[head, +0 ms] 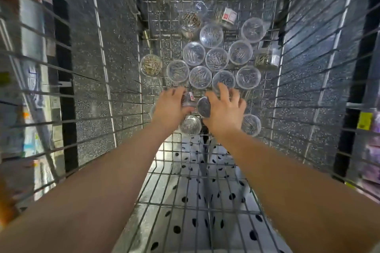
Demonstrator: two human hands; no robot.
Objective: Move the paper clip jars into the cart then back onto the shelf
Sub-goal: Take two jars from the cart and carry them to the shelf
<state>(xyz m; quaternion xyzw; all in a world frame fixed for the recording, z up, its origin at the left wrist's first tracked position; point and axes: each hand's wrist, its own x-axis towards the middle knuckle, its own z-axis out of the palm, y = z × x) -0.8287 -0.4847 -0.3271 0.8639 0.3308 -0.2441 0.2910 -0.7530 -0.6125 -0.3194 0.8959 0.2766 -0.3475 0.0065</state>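
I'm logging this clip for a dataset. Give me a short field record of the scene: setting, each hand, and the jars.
setting: wire cart, seen from above
left hand: grips a labelled jar lying on its side
right hand: holds a tilted jar, lid facing the camera
jar cluster: clear jars standing upright on the cart floor, packed close
gold-clip jar: upright, apart at the left
toppled jars: a few on their sides at the far end

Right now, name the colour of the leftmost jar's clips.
Gold, in the leftmost jar; head view.
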